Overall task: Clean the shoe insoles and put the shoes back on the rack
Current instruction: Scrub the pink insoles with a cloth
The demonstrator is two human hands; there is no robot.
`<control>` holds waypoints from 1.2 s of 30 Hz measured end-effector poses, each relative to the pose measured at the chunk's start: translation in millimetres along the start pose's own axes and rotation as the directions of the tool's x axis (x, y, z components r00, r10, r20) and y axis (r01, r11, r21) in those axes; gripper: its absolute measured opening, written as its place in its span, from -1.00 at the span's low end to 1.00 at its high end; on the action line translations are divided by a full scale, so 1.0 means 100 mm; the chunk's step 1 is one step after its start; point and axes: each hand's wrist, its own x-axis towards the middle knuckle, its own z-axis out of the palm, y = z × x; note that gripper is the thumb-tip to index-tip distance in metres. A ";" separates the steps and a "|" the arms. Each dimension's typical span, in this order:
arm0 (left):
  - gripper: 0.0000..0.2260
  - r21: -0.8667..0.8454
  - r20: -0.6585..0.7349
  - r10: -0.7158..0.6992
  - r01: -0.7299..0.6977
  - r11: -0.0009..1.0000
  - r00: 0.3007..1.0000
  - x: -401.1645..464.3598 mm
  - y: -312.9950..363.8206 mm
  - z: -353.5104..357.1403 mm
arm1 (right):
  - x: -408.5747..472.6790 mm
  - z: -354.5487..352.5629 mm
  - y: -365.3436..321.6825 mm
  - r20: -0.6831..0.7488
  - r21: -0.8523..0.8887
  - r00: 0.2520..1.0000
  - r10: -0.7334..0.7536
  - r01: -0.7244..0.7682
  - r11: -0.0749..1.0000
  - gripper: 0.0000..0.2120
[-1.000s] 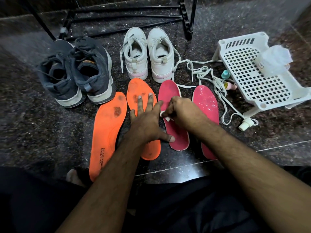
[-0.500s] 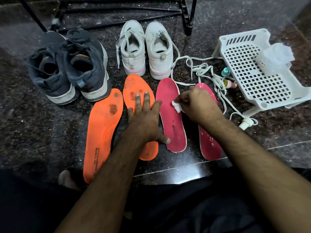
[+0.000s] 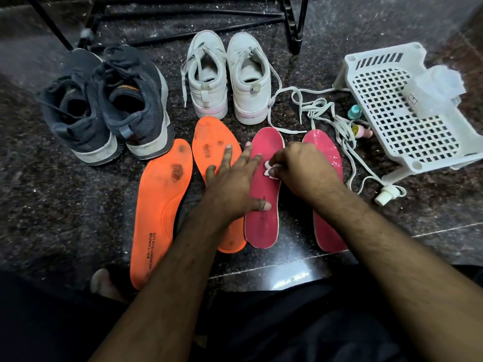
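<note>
Two orange insoles lie on the dark stone floor, a stained one (image 3: 159, 212) on the left and a second (image 3: 211, 142) partly under my left hand. Beside them are two pink insoles, the left one (image 3: 261, 220) and the wet, shiny right one (image 3: 326, 158). My left hand (image 3: 232, 186) rests flat with spread fingers across the second orange insole and the left pink insole, thumb pressing the pink one. My right hand (image 3: 300, 168) pinches a small white wipe (image 3: 269, 169) against the left pink insole. Dark grey sneakers (image 3: 109, 105) and white sneakers (image 3: 230, 79) stand behind the insoles.
The black metal shoe rack (image 3: 292, 22) stands at the top. A white perforated plastic basket (image 3: 397, 111) lies tipped at the right with a clear bag on it. Loose white laces (image 3: 329, 118), small bottles (image 3: 362, 130) and a white cap (image 3: 385, 194) lie beside it.
My right hand with the wipe has slid back down the left pink insole toward me after reaching its upper part. My left hand stays pressed on the insoles.
</note>
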 end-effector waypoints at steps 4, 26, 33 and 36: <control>0.00 0.020 0.006 0.002 -0.002 1.000 1.000 -0.02 -0.02 -0.01 | -0.04 0.00 -0.04 -0.015 0.017 0.999 0.040 -0.039 0.999 -0.79; 0.38 0.039 0.125 0.018 -0.023 0.999 0.992 -0.04 0.01 0.00 | 0.09 -0.01 0.00 -0.072 0.104 0.992 0.103 -0.095 0.990 -0.80; 0.36 0.053 0.119 0.015 -0.022 0.998 0.993 -0.10 0.03 0.01 | -0.02 0.02 -0.10 -0.071 -0.037 0.993 0.092 -0.095 0.995 -0.83; 0.26 0.016 0.095 0.018 -0.020 1.000 0.995 -0.10 0.02 -0.02 | -0.12 0.02 -0.08 0.098 0.039 0.993 0.063 -0.067 0.997 -0.84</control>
